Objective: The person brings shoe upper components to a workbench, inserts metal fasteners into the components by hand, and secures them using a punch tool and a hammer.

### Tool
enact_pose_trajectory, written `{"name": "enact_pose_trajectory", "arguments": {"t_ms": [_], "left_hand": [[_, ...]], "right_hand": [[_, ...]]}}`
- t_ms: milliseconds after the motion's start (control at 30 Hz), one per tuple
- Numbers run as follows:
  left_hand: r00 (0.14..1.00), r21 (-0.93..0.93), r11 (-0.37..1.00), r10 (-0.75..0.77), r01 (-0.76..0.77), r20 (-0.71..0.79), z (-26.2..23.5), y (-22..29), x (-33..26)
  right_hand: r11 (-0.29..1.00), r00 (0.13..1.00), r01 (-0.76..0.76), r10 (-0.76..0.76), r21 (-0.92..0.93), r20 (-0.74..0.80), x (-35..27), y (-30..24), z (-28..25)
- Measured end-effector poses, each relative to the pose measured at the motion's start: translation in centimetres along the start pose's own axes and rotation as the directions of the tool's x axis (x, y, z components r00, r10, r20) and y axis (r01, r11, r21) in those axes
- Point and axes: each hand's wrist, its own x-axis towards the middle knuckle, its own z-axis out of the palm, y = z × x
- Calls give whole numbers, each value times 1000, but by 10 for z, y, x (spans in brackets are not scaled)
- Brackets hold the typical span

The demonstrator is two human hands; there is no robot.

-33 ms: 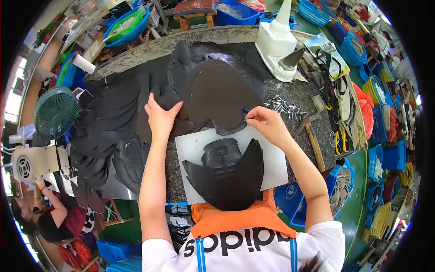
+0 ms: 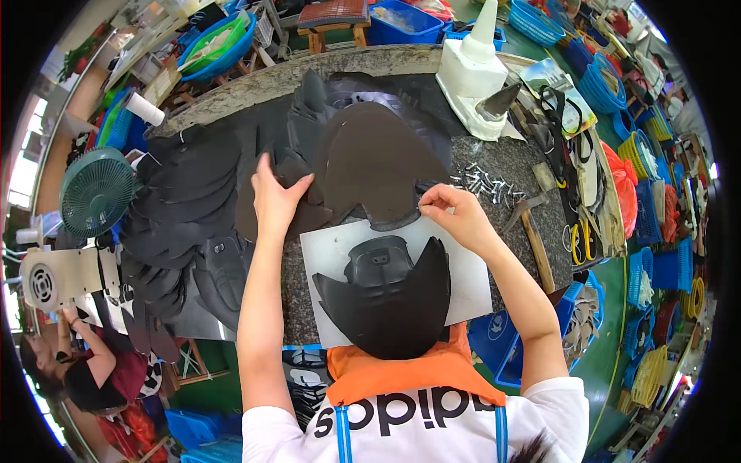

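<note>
My left hand [image 2: 279, 197] lies over dark flat pieces [image 2: 310, 219], its thumb and fingers spread apart. What its palm covers is hidden. To its right sits a stack of brown-black cut sheets [image 2: 370, 154] with rounded tops. At that stack's lower right edge, my right hand [image 2: 457, 212] pinches a small black strip [image 2: 423, 187] between thumb and fingertips. Nearer me, a curved black molded shell [image 2: 386, 305] with pointed corners rests partly on a white board [image 2: 469, 285].
Left are fanned black pieces [image 2: 181, 185] and a green fan [image 2: 96, 193]. Loose metal rivets [image 2: 486, 184], a hammer [image 2: 534, 247] and yellow-handled scissors [image 2: 580, 241] lie right. Behind them stands a white bottle-shaped container [image 2: 472, 69]. Another person [image 2: 100, 370] is at lower left.
My left hand has shifted very slightly to the right, and the dark pieces by it sit a little differently. My right hand keeps its pinch in nearly the same place.
</note>
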Motion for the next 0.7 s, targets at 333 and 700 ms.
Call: {"name": "enact_pose_trajectory", "arguments": {"t_ms": [333, 700], "left_hand": [[961, 551, 791, 262, -266, 88, -11, 15, 2], [627, 39, 635, 748, -771, 215, -6, 55, -47]], "right_hand": [[967, 966, 253, -255, -33, -49, -2, 2, 18], [953, 943, 283, -256, 110, -213, -22, -28, 3]]}}
